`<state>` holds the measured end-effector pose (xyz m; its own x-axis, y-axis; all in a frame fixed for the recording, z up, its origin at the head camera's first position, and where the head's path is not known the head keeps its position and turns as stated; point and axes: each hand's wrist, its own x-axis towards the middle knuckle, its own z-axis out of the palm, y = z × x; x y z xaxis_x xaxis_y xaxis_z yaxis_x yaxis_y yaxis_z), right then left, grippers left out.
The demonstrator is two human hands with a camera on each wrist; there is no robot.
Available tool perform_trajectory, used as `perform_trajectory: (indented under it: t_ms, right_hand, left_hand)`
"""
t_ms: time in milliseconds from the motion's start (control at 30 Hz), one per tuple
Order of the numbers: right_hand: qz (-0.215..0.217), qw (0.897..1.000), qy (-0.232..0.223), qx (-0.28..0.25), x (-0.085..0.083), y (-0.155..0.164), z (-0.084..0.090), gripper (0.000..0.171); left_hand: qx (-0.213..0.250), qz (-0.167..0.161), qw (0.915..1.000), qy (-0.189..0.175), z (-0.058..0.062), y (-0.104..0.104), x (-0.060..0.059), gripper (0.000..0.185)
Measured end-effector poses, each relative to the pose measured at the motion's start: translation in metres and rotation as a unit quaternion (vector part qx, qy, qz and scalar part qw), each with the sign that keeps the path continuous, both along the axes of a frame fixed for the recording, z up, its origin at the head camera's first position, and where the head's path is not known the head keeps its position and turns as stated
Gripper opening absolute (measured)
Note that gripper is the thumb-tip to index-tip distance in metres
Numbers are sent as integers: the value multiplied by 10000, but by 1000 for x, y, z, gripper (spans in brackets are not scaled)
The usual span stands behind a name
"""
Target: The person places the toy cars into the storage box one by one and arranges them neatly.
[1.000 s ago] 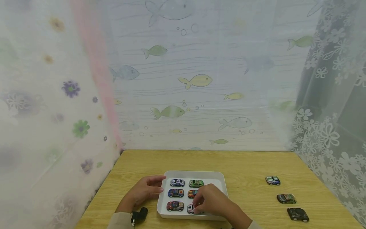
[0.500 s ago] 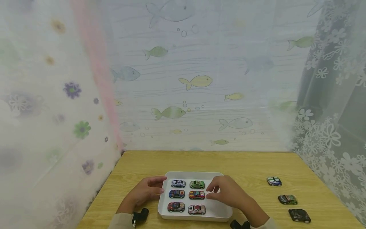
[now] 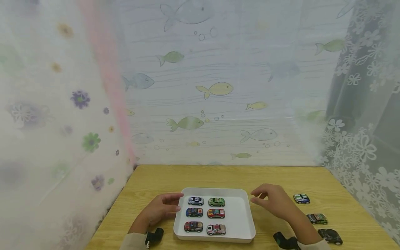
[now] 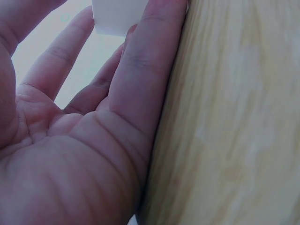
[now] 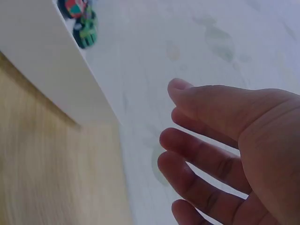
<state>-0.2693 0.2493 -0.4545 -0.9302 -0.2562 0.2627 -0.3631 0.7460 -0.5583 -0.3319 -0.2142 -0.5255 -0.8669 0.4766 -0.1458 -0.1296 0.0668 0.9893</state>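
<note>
A white tray (image 3: 239, 218) holds several toy cars in two columns of three. The left column has a white-and-blue car (image 3: 196, 200), a blue car (image 3: 194, 212) and a dark red car (image 3: 193, 226). In the right column stand a green car (image 3: 216, 201), a red-and-yellow car (image 3: 216, 213) and a white-and-red car (image 3: 216, 229). My left hand (image 3: 160, 209) rests at the tray's left wall, fingers fairly straight and touching it. My right hand (image 3: 275, 200) hovers just right of the tray, its fingers loosely bent with nothing in them, as the right wrist view also shows.
Beyond my right hand, a white, green and blue car (image 3: 301, 198), a dark green patterned car (image 3: 317, 218) and a black car (image 3: 330, 236) lie on the wooden table (image 3: 265, 175). A fish-print curtain (image 3: 218, 139) hangs behind the table.
My right hand has let go of the white-and-red car in the tray and moved right, past the tray's right wall. My left hand has stayed at the left wall.
</note>
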Motion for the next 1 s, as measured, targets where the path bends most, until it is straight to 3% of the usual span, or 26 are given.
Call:
perform_trajectory:
  t_ms: [300, 633, 867, 1000]
  right_hand:
    - [-577, 9982, 126, -39, 4, 39, 8, 27]
    - [-1192, 9915, 174, 492, -3, 89, -8, 36]
    - [-1477, 9852, -35, 873, -7, 111, -18, 46]
    - [-1564, 9827, -412, 901, -7, 119, -21, 54]
  left_hand:
    - [-47, -16, 10000, 24, -1, 0, 1, 62]
    - [-38, 18, 10000, 40, 1, 0, 1, 64]
    - [-8, 1, 10000, 32, 2, 0, 1, 64]
    - [-63, 12, 10000, 55, 2, 1, 2, 62]
